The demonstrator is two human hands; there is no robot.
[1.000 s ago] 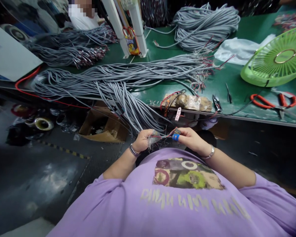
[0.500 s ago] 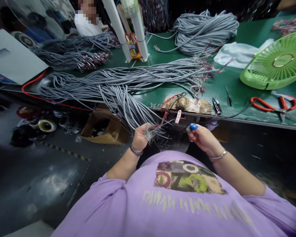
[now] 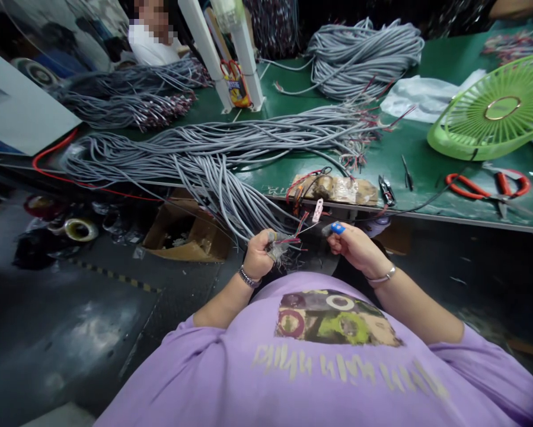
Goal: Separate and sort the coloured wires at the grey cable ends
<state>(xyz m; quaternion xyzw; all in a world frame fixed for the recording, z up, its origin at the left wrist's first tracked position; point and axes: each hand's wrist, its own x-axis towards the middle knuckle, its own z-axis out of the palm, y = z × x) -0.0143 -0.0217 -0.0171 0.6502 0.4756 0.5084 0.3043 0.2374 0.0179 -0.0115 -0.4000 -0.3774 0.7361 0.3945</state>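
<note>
left hand fisted round the grey cable ends, bunching them near the worktop edge; right hand, blue-capped finger, pinched one wire end clear.

grey cable bundle, frayed coloured ends

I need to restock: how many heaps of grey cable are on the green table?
3: a back-left heap, a coiled heap at the back, and a long heap across the middle, spilling over the table edge toward the left hand. More may lie out of view.
</note>
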